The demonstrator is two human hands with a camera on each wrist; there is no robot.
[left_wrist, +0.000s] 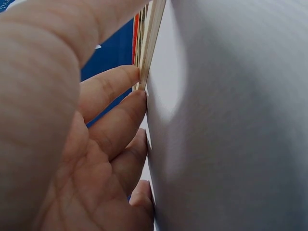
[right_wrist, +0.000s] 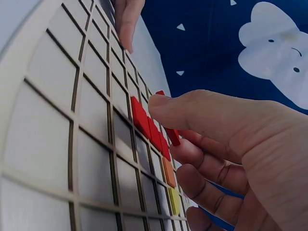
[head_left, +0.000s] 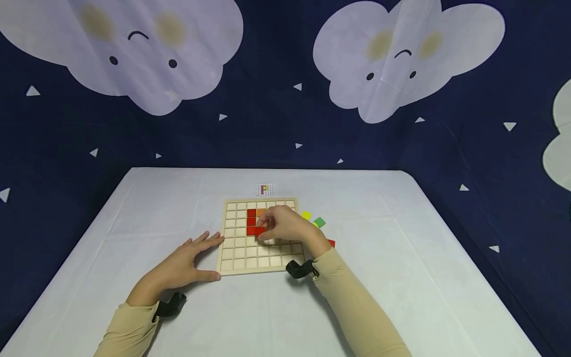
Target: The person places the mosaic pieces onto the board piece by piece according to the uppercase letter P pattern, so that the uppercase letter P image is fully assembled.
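Observation:
A wooden grid board (head_left: 239,253) lies on the table. My right hand (head_left: 287,225) is over its middle, pinching a red square tile (right_wrist: 173,136) between thumb and fingertips. The held tile is tilted, close over the grid beside the placed red tiles (head_left: 252,221), which form a short column. An orange tile (head_left: 260,212) sits next to the top red one, and a yellow tile (right_wrist: 174,201) shows beyond it in the right wrist view. My left hand (head_left: 183,265) is spread at the board's left edge, fingers extended, fingertips right at the rim.
Behind the board lies a small card (head_left: 265,189) with a coloured grid pattern. Right of the board are loose tiles: a yellow tile (head_left: 306,215), a green tile (head_left: 319,222) and a red tile (head_left: 331,243), partly hidden by my right wrist. A white cloth covers the table (head_left: 383,258).

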